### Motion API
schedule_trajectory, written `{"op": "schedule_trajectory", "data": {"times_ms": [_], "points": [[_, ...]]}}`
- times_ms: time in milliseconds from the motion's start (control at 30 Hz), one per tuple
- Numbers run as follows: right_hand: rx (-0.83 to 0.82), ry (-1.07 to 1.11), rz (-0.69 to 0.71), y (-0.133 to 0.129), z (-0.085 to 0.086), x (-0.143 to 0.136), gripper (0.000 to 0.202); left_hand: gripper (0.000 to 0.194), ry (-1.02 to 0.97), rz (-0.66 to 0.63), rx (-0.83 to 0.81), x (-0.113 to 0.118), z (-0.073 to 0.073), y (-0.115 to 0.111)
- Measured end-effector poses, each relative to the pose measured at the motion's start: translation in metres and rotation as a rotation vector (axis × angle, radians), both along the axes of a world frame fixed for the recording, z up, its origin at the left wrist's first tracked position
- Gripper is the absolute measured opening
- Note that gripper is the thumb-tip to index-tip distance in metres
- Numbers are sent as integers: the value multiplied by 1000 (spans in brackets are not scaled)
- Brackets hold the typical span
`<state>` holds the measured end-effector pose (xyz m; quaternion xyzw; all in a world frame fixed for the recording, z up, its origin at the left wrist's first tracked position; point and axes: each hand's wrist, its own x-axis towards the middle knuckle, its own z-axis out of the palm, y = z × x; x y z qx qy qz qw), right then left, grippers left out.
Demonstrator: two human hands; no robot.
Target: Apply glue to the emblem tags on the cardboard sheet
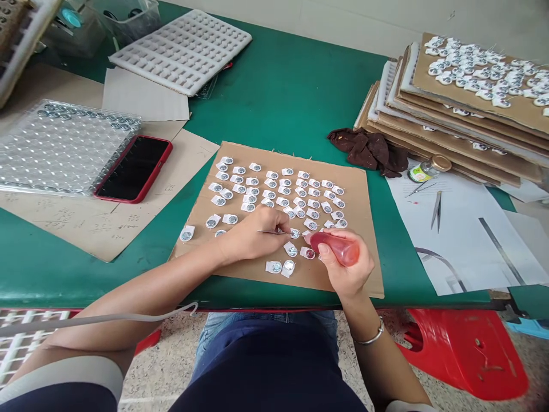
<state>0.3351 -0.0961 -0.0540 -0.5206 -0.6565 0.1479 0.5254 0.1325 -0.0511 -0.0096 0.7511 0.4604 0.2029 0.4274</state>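
A brown cardboard sheet lies on the green table, with rows of small white tabbed pieces bearing round grey discs. My left hand rests over its middle, fingers pinched on a thin metal tool whose tip is beside one white piece. To the right of it, my right hand is wrapped round a red, rounded squeeze bulb. The bulb points left, close to the same piece. Just below, a piece with a reddish disc lies among the others.
At left are a red-cased phone, a clear tray and a white foam tray. At right, a dark cloth, a small jar, tweezers on paper and stacked cardboard sheets with white pieces.
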Motion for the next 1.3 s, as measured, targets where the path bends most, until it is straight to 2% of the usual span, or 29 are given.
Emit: {"op": "schedule_trajectory", "data": {"times_ms": [733,1033,1300], "points": [[-1,35,76,-2,1,1,31,12,-2,7,-31,0,1,2],[8,36,63,-1,2,2,29,12,64,24,-55,2,7,2],[-14,41,52,0,3,1,27,12,44,21,-45,1,3,3]]}}
